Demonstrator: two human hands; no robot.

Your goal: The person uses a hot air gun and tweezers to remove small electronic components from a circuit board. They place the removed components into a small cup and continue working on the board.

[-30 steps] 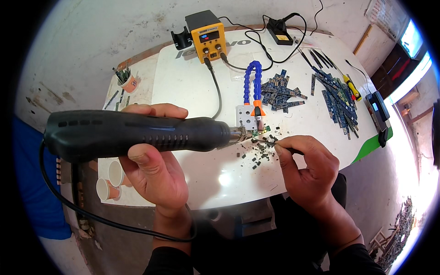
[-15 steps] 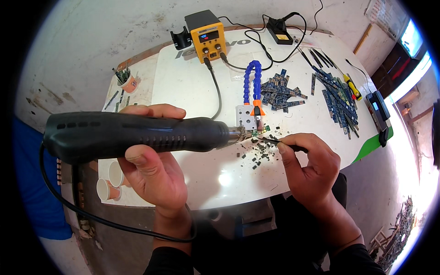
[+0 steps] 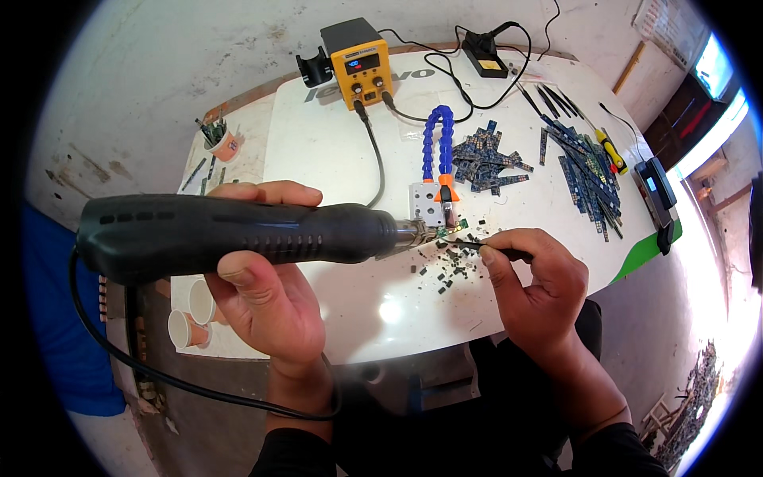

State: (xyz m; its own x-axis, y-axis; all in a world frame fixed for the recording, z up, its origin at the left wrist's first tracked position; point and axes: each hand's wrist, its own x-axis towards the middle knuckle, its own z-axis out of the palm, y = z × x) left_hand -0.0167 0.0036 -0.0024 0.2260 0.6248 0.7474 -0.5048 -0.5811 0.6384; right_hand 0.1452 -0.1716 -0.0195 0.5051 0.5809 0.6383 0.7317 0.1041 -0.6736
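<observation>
- The left hand (image 3: 266,298) is wrapped around the black hot-air gun (image 3: 230,236); fingers curl over the top of the barrel and the thumb presses the underside, so the palm side of the grip is hidden by the tool.
- The gun lies almost level across the view, its metal nozzle (image 3: 412,235) pointing right at a small green circuit board (image 3: 450,231).
- That board is held in the orange clip of a blue jointed arm (image 3: 438,143) rising from a square metal base (image 3: 426,203); the nozzle covers the board's left end, and whether the two touch cannot be told.
- The right hand (image 3: 534,290) pinches dark tweezers (image 3: 494,251) between thumb and forefinger; the other fingers are folded under and out of sight. The tips reach toward the board, too small to show what they grip, if anything.
- Tiny dark components (image 3: 447,270) are scattered on the white tabletop (image 3: 334,159) just below the board; their shapes are unclear.
- The gun's black cord (image 3: 183,381) loops below the left wrist and leaves behind the forearm.
- Farther back stand a yellow soldering station (image 3: 362,63), a pile of blue circuit strips (image 3: 481,159) and more strips (image 3: 588,179) at right.
- Two paper cups (image 3: 191,314) sit at the table's left edge, partly hidden by the left hand.
</observation>
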